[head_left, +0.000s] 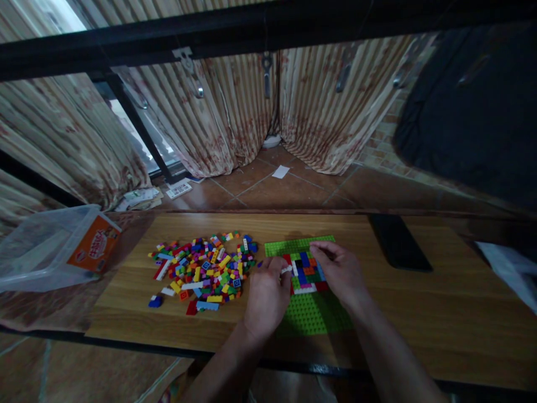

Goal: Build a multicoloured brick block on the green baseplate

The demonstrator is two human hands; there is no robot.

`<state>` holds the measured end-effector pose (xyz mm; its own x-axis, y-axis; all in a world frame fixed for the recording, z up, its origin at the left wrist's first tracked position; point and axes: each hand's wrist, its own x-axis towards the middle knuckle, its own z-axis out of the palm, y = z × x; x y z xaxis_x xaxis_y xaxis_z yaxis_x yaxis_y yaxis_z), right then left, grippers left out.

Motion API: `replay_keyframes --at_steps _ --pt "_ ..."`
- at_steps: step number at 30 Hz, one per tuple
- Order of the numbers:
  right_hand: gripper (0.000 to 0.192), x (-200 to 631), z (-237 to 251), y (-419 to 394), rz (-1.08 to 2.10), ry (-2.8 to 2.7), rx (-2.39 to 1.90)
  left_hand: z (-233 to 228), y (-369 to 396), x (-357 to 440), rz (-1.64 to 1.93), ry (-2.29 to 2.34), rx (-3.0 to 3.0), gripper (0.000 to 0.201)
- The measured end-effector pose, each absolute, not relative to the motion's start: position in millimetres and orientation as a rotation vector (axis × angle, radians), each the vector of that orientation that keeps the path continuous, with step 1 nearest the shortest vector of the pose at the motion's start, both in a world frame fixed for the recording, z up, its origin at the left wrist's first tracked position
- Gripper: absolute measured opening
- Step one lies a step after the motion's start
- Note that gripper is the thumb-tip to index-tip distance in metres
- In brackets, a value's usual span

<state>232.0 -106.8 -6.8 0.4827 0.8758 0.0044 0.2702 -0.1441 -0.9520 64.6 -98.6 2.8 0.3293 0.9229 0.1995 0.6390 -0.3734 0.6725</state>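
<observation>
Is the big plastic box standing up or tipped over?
Tipped over. The plastic box lies on its side left of the table, its orange label slanting. The bricks are out in a loose pile on the table.

baseplate (312, 313): middle hidden by hands | plastic box (37, 252): cut off left | box label: unreadable

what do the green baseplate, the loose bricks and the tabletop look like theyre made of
Green baseplate: looks like moulded plastic, with an even grid of studs. Loose bricks: likely hard plastic, in bright solid colours with sharp edges. Tabletop: wood or wood-look laminate; grain lines run along it with a dull sheen, so which one is unclear.
</observation>
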Motion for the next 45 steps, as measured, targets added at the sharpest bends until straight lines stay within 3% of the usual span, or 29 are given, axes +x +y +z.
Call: replay_keyframes --at_steps 12,21,35,45 --pt "0.028 231.7 -6.2 -108.0 0.642 -1.095 -1.684 9.5 -105.2 68.9 0.812 1.442 2.006 0.010" --pt "0.028 228.5 -2.3 -108.1 0.587 -1.141 -1.721 11.1 -99.8 53.1 0.646 1.314 1.865 0.027" --pt "0.028 229.5 -0.5 -109.6 0.569 -1.231 -1.731 1.8 -101.8 66.0 0.733 1.384 1.830 0.012" --pt "0.042 204.0 -6.2 -114.3 0.457 -1.422 -1.832 -1.7 -100.3 64.8 0.741 1.311 1.794 0.007"
